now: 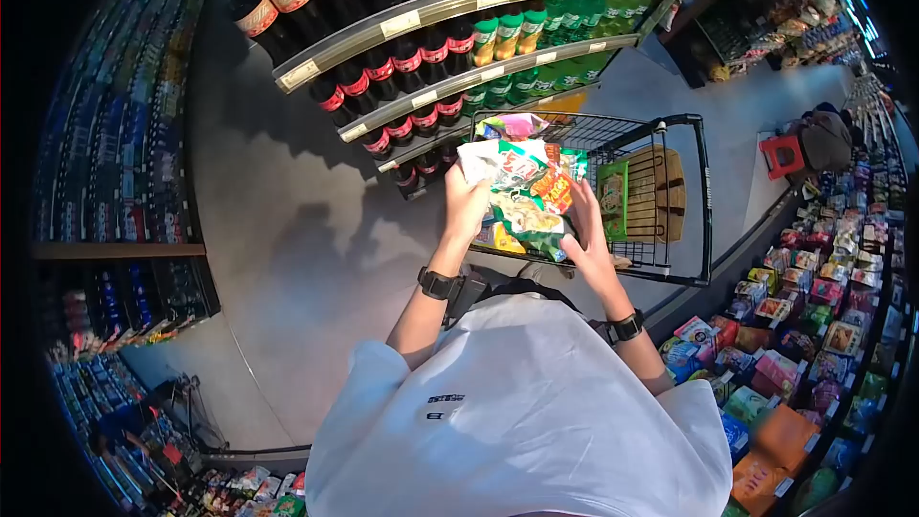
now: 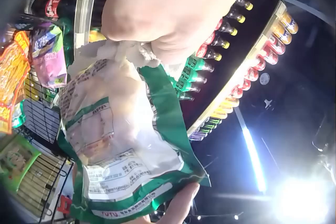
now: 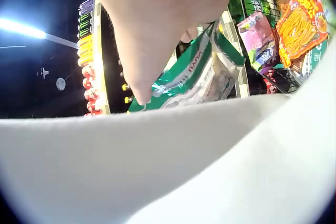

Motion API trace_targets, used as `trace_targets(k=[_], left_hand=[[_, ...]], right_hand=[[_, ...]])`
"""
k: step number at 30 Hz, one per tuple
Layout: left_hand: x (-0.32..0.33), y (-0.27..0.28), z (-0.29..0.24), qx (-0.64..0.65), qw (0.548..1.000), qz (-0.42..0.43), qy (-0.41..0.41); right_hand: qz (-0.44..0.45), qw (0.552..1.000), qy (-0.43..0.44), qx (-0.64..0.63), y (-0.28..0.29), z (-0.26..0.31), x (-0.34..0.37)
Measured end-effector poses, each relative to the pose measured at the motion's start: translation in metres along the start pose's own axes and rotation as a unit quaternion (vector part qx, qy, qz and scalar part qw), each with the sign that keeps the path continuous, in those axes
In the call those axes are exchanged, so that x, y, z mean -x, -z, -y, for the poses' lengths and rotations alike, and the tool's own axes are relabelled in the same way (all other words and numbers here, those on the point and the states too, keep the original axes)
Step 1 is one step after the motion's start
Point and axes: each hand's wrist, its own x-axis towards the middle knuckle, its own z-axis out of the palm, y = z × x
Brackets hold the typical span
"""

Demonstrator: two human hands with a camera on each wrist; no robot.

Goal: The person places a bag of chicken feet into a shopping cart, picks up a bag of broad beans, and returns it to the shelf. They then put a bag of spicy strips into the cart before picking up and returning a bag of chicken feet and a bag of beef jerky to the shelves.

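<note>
A green and white snack bag (image 1: 526, 211) is held between both hands over the shopping cart (image 1: 706, 201). The left hand (image 1: 465, 203) grips its upper left end; in the left wrist view that hand (image 2: 168, 14) pinches the crumpled white end of the bag (image 2: 126, 124), whose printed back shows. At the opposite end, the right hand (image 1: 595, 244) pinches the green edge. The right wrist view shows the right hand (image 3: 163, 24) with thumb and fingers on the bag's green border (image 3: 184, 71); a white sleeve or shirt (image 3: 131, 166) hides the lower part.
In the cart lie an orange snack bag (image 2: 14, 71), a pink and purple bag (image 2: 50, 56) and a green item (image 1: 613, 199). Shelves of bottled drinks (image 1: 407, 67) stand ahead. Packaged goods (image 1: 775, 354) line the right, beside a red stool (image 1: 783, 157).
</note>
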Motion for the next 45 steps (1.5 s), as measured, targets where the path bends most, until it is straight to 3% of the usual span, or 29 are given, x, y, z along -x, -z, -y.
trace_targets(k=[2, 3, 5, 8, 9, 12, 15, 16, 19, 20, 24, 28, 31, 33, 35, 36, 39, 40, 41, 43, 45], left_hand=[[-0.009, -0.002, -0.009, 0.028, 0.999, -0.013, -0.006], [0.015, -0.005, -0.006, 0.051, 0.998, -0.017, 0.043], [0.006, 0.009, -0.019, 0.023, 0.999, 0.012, 0.023], [0.004, 0.009, -0.004, 0.146, 0.986, 0.021, 0.078], [0.004, 0.008, -0.004, 0.144, 0.986, 0.022, 0.085], [0.014, -0.001, -0.018, 0.135, 0.987, 0.026, 0.079], [0.018, -0.003, -0.041, 0.191, 0.974, 0.022, 0.116], [0.015, -0.001, -0.047, 0.201, 0.972, 0.081, 0.092], [0.014, 0.002, -0.060, -0.012, 0.979, 0.202, 0.009], [0.016, 0.001, -0.064, -0.066, 0.976, 0.206, 0.006], [0.005, 0.012, -0.038, -0.087, 0.986, 0.137, 0.033], [0.009, 0.002, -0.042, -0.017, 0.988, 0.134, -0.070], [0.011, 0.006, -0.038, -0.012, 0.996, 0.083, -0.035], [0.013, 0.000, -0.045, 0.054, 0.998, 0.002, -0.020], [0.002, 0.000, -0.040, 0.038, 0.989, -0.070, -0.124], [0.002, -0.004, -0.054, 0.018, 0.992, -0.048, -0.119], [0.011, -0.035, -0.066, -0.061, 0.974, 0.066, -0.207], [0.016, -0.044, -0.071, -0.154, 0.946, 0.130, -0.252], [0.021, -0.047, -0.082, -0.291, 0.876, 0.242, -0.298], [0.036, -0.065, -0.084, -0.400, 0.824, 0.277, -0.289], [0.032, -0.068, -0.074, -0.415, 0.815, 0.296, -0.277]], right_hand=[[0.035, 0.993, -0.029, -0.108, 0.007, -0.011, -0.005], [0.039, 0.974, -0.078, -0.207, 0.014, 0.005, 0.019], [0.009, 0.972, -0.118, -0.201, 0.003, 0.012, 0.010], [-0.010, 0.961, -0.262, -0.089, 0.000, -0.013, 0.008], [-0.021, 0.945, -0.303, -0.125, -0.011, -0.009, 0.005], [-0.088, 0.938, -0.261, -0.210, -0.032, -0.019, 0.010], [-0.096, 0.964, -0.195, -0.154, -0.029, -0.016, 0.009], [-0.093, 0.969, -0.190, -0.126, -0.028, -0.005, 0.009], [-0.076, 0.982, -0.155, -0.075, -0.025, 0.012, 0.007], [-0.081, 0.980, -0.181, -0.030, -0.024, 0.023, 0.008], [-0.092, 0.985, -0.137, -0.046, -0.026, 0.014, 0.014], [-0.086, 0.984, -0.141, -0.065, -0.025, 0.009, 0.018], [-0.091, 0.983, -0.142, -0.068, -0.023, 0.007, 0.020], [-0.099, 0.984, -0.134, -0.066, -0.017, 0.005, 0.020], [-0.110, 0.984, -0.122, -0.064, -0.008, 0.003, 0.025], [-0.118, 0.985, -0.118, -0.040, -0.004, 0.003, 0.026], [-0.133, 0.986, -0.105, 0.008, 0.007, 0.010, 0.029], [-0.133, 0.986, -0.098, 0.007, 0.009, 0.014, 0.027], [-0.133, 0.987, -0.091, 0.004, 0.011, 0.018, 0.026], [-0.137, 0.987, -0.078, -0.039, 0.016, 0.022, 0.024], [-0.133, 0.987, -0.074, -0.059, 0.027, 0.026, 0.029]])
